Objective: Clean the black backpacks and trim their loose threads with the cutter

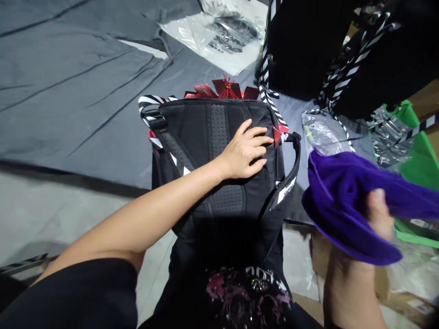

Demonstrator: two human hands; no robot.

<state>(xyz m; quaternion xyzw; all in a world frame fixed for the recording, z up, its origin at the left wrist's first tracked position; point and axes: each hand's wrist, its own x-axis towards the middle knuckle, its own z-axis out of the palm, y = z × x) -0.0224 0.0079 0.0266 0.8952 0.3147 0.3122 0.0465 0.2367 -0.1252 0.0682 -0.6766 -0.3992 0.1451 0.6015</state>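
A black backpack [226,201] lies with its padded back panel up, its top edge towards the grey-covered table. Striped black-and-white trim runs by its shoulder straps, and red tags with tassels [228,88] stick out past the top edge. My left hand [247,153] rests flat on the upper right of the panel, fingers spread. To the right of the backpack, my right hand [379,217] holds a bunched purple cloth [346,196]; the thumb shows and the other fingers are hidden behind the cloth.
Grey cloth [85,91] covers the table. On it lie a clear plastic bag [222,36] at the back and another [324,132] at right. Large black items with striped cords [298,45] stand back right. A green container [418,155] with plastic packaging and cardboard [411,306] are far right.
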